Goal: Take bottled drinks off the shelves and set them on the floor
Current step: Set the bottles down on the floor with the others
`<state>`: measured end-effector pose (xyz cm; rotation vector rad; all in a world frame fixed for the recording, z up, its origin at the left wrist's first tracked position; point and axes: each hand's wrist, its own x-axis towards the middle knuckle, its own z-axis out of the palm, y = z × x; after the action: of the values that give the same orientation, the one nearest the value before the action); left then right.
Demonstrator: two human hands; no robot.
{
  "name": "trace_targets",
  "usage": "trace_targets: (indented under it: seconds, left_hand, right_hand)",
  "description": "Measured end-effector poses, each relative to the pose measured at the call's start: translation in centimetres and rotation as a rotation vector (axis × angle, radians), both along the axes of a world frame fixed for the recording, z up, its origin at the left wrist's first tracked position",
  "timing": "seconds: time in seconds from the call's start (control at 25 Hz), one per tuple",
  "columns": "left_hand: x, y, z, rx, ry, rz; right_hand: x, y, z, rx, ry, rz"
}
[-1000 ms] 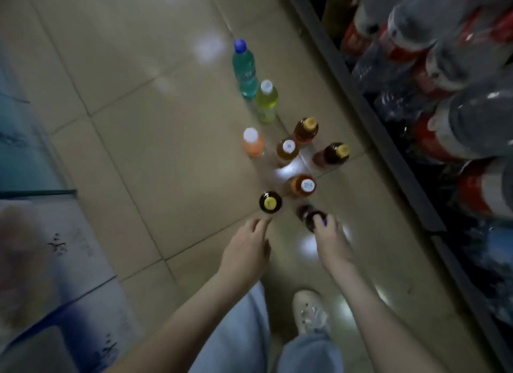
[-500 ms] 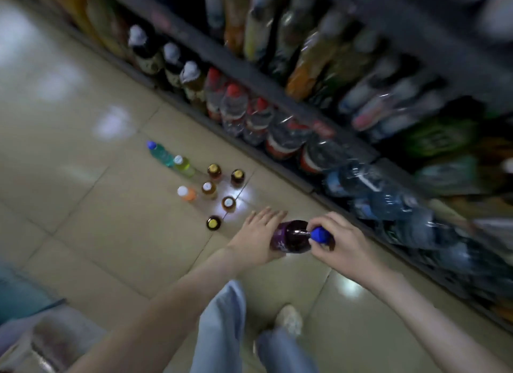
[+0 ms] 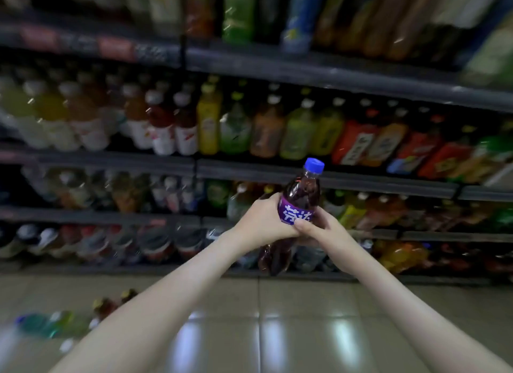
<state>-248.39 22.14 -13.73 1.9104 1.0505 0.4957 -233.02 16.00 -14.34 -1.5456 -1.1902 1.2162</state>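
A dark purple soda bottle (image 3: 301,190) with a blue cap and a purple label stands nearly upright in front of the shelves, held at chest height. My left hand (image 3: 259,220) wraps its left side at the label. My right hand (image 3: 319,225) grips it from the right, fingers over the label's lower edge. Its lower body shows below my hands. Several bottles (image 3: 55,321) stand blurred on the floor at the lower left, partly hidden by my left forearm.
Dark shelves (image 3: 327,178) packed with bottled drinks fill the upper view in several rows. The lowest row (image 3: 155,245) holds large red-labelled bottles near the floor. Glossy beige floor tiles (image 3: 291,331) stretch below my arms.
The view swung up from the floor to the shelves. The purple bottle went from standing on the floor to lying sideways in both hands, and is now upright and higher.
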Motion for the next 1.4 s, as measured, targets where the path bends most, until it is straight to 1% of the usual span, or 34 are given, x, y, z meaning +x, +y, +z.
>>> trace_targets:
  seconds: [0.12, 0.2, 0.36, 0.44, 0.52, 0.64, 0.8, 0.96, 1.04, 1.12, 1.2, 1.32, 1.4]
  left_hand:
    - [9.3, -1.0, 5.8, 0.155, -0.016, -0.206]
    - [15.2, -1.4, 9.0, 0.246, -0.064, -0.317]
    - [25.2, -1.2, 13.7, 0.397, -0.190, -0.458]
    - [30.6, -0.5, 15.2, 0.490, -0.241, -0.485]
    - [35.8, 0.9, 16.1, 0.614, -0.297, -0.419]
    - [44.4, 3.2, 17.0, 0.788, -0.362, -0.255]
    - [55.7, 5.2, 18.4, 0.885, -0.350, -0.144]
    - [65.5, 6.2, 19.1, 1.044, -0.338, -0.078]
    - [70.0, 6.4, 19.3, 1.055, -0.336, -0.041]
    - [73.7, 6.8, 19.3, 1.089, -0.332, 0.044]
    - [76.9, 7.7, 19.1, 1.152, -0.297, 0.184]
    - [80.2, 9.4, 19.1, 1.193, -0.164, 0.399]
    - [81.5, 10.4, 19.0, 1.271, -0.067, 0.492]
  right_hand:
    - [8.1, -2.1, 4.7, 0.149, -0.049, -0.221]
    - [13.3, -3.2, 7.5, 0.279, -0.064, -0.344]
    - [23.0, -4.1, 12.5, 0.460, 0.064, -0.526]
    - [28.5, -4.0, 14.6, 0.536, 0.065, -0.592]
    - [33.8, -3.5, 16.5, 0.622, 0.016, -0.694]
    - [42.2, -2.7, 18.5, 0.744, -0.056, -0.831]
    - [52.2, -2.3, 20.5, 0.820, -0.116, -0.986]
    - [60.7, -2.5, 20.9, 0.901, -0.143, -1.095]
    - [65.1, -2.2, 20.7, 0.936, -0.157, -1.119]
    - [69.1, -1.4, 20.6, 0.958, -0.156, -1.083]
    - [73.0, -0.1, 20.5, 0.957, -0.164, -0.996]
    - [77.6, 2.6, 20.8, 0.908, -0.222, -0.838]
    - [79.7, 4.9, 21.5, 0.841, -0.277, -0.753]
